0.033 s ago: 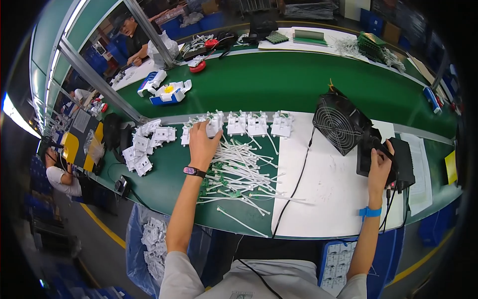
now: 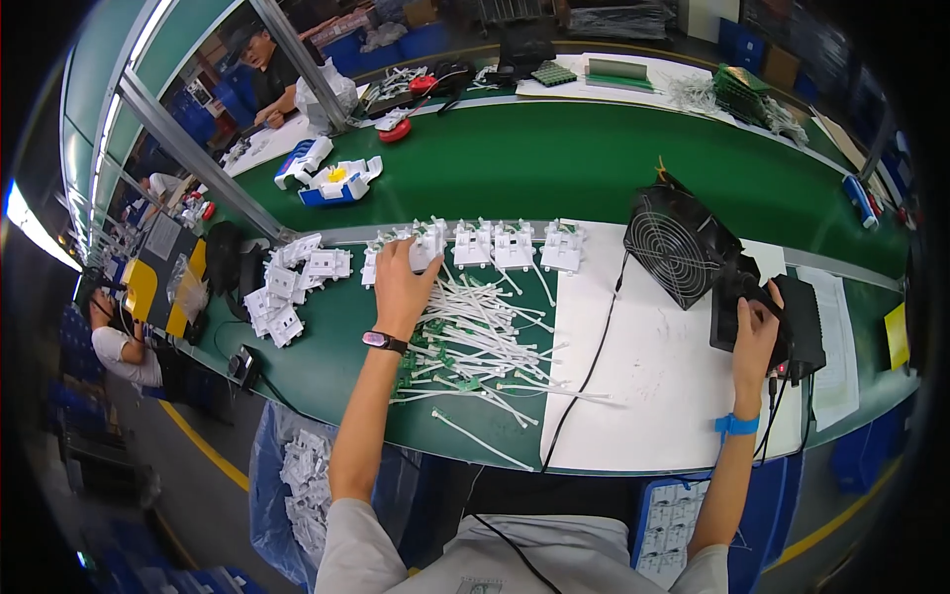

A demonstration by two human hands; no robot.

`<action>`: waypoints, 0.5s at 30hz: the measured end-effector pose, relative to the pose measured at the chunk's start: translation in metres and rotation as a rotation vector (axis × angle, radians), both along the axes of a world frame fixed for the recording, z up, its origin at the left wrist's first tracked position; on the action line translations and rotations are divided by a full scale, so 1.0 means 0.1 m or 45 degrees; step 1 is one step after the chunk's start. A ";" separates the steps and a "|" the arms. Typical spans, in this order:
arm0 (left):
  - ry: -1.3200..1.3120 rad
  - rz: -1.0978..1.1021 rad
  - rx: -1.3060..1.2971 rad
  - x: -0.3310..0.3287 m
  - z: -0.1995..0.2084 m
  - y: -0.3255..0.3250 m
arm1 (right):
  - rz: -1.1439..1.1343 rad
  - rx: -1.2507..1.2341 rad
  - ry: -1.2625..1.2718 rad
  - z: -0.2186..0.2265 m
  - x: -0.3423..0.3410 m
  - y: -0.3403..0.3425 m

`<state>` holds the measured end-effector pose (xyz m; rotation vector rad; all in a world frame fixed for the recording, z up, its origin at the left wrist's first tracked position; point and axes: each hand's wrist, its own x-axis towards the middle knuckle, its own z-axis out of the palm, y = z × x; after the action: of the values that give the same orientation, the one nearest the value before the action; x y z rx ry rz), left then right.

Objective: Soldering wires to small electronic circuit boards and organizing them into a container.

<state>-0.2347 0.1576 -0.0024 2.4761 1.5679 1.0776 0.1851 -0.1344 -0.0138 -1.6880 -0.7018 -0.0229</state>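
Note:
My left hand (image 2: 404,289) is at the back of the bench, its fingers closed around a white plastic housing (image 2: 428,241) in a row of similar pieces. Right of it in that row stand more white housings (image 2: 513,246). Below the hand lies a heap of white cables (image 2: 482,332) with small green circuit boards (image 2: 435,346) at their ends. My right hand (image 2: 757,325) is curled at a black holder (image 2: 727,315) beside a black box-shaped unit (image 2: 806,327). Something dark seems to be between its fingers, but I cannot make out what.
A black fan (image 2: 678,243) stands on the white sheet (image 2: 643,396). Loose white housings (image 2: 282,292) are piled at the left. Below the front edge are a lined bin (image 2: 305,485) of white parts and a blue crate (image 2: 648,530). A co-worker (image 2: 267,74) sits across the green belt (image 2: 534,163).

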 end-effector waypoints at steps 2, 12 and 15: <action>0.019 0.016 0.001 -0.13 0.12 -0.08 | -0.016 -0.240 -0.142 -0.18 0.10 -0.21; 0.453 0.612 0.100 -2.14 0.10 0.06 | 1.282 -0.652 -0.085 0.77 -1.80 -0.15; 0.550 0.811 -0.019 -2.47 0.00 -0.05 | 1.586 -0.449 -0.410 0.70 -2.28 0.12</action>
<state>-0.4817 0.1522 -0.0026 2.3545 2.5877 0.5493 -0.0432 -0.1220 0.0566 -1.3067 -1.9816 0.7496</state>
